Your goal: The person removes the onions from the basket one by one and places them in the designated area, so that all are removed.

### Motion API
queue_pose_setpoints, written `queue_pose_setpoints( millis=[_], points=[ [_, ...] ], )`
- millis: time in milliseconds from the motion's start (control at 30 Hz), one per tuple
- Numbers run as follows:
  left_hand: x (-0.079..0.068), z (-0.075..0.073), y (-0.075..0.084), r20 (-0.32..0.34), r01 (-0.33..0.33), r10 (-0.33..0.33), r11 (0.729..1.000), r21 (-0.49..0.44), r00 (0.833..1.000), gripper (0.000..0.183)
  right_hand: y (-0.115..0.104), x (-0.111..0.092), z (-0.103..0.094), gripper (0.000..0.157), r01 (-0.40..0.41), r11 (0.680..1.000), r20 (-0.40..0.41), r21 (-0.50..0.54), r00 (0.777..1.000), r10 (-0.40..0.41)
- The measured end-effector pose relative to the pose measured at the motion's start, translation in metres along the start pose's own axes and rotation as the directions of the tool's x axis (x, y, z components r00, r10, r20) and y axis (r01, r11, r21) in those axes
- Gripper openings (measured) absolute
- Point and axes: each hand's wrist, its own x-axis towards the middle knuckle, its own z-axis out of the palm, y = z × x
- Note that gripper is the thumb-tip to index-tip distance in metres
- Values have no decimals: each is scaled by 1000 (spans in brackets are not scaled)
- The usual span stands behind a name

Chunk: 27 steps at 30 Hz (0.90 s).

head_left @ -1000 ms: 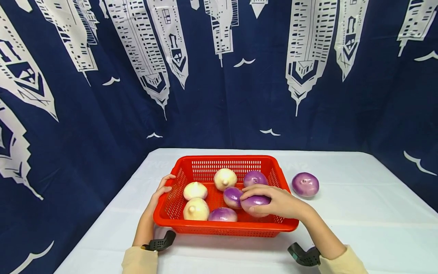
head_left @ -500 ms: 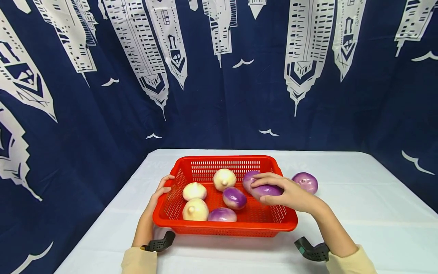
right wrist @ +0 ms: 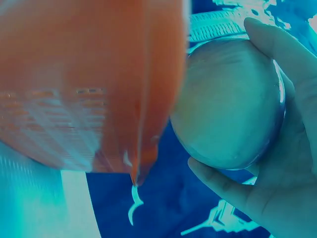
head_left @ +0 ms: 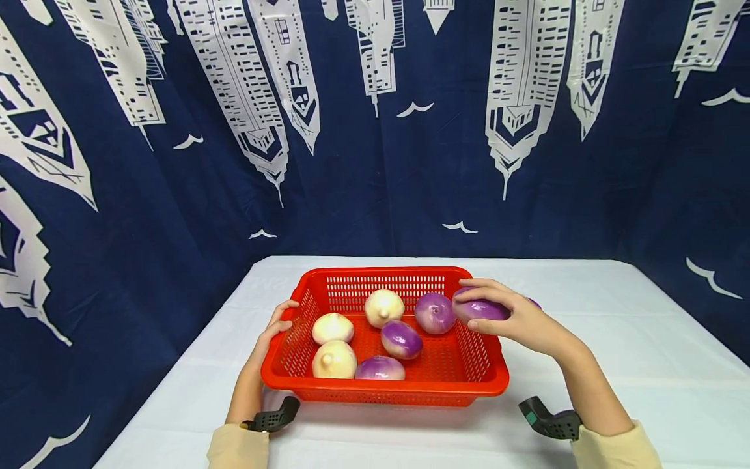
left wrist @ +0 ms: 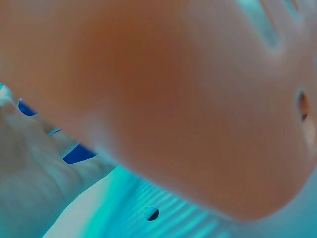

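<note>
My right hand (head_left: 527,322) holds a smooth purple onion (head_left: 483,311) over the right rim of a red plastic basket (head_left: 383,387). In the right wrist view the onion (right wrist: 228,104) lies between the thumb and fingers, beside the basket's wall (right wrist: 74,59). My left hand (head_left: 271,339) grips the basket's left rim; the close basket wall (left wrist: 148,99) hides part of that hand (left wrist: 34,173) in the left wrist view. Inside the basket lie three white onions (head_left: 384,307) and three purple ones (head_left: 435,312), apart from the held one.
Behind my right hand, just a sliver of another purple onion (head_left: 534,303) on the table shows. The table has a white cloth (head_left: 633,339). A dark blue curtain (head_left: 381,195) with white building prints hangs behind it.
My right hand has carried the purple onion from inside the basket up and rightward to the right rim. It now covers most of the onion on the table. The left hand stays put.
</note>
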Motion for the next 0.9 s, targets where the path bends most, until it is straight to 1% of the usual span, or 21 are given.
queue_pose_setpoints(
  millis=[133, 233, 367, 600, 700, 767, 833, 900],
  points=[
    [0, -1, 0, 9, -2, 2, 1000, -2, 1000, 41, 4, -3, -8, 38, -6, 1000, -44, 12, 999, 6],
    [0, -1, 0, 9, 0, 0, 1000, -6, 1000, 41, 9, -5, -14, 39, -16, 1000, -81, -16, 997, 14],
    [0, -2, -1, 4, 5, -5, 1000, -9, 1000, 41, 17, -8, -22, 41, -56, 997, -125, -46, 991, 50],
    [1, -3, -3, 13, -3, 3, 1000, -12, 1000, 41, 34, -14, -35, 47, -137, 990, -192, -35, 973, 128],
    [1, -3, -2, 17, -5, 5, 1000, -14, 1000, 40, 44, -15, -38, 46, -167, 984, -229, -64, 962, 149],
    [0, -2, -2, 19, -5, 6, 1000, -16, 1000, 40, 50, -15, -40, 47, -195, 976, -266, -96, 950, 163],
    [0, -2, -1, 19, -5, 5, 1000, -16, 1000, 41, 57, -16, -41, 48, -222, 967, -309, -124, 935, 175],
    [0, -2, -1, 20, -4, 5, 1000, -15, 1000, 41, 64, -16, -42, 49, -261, 954, -355, -148, 914, 195]
  ],
)
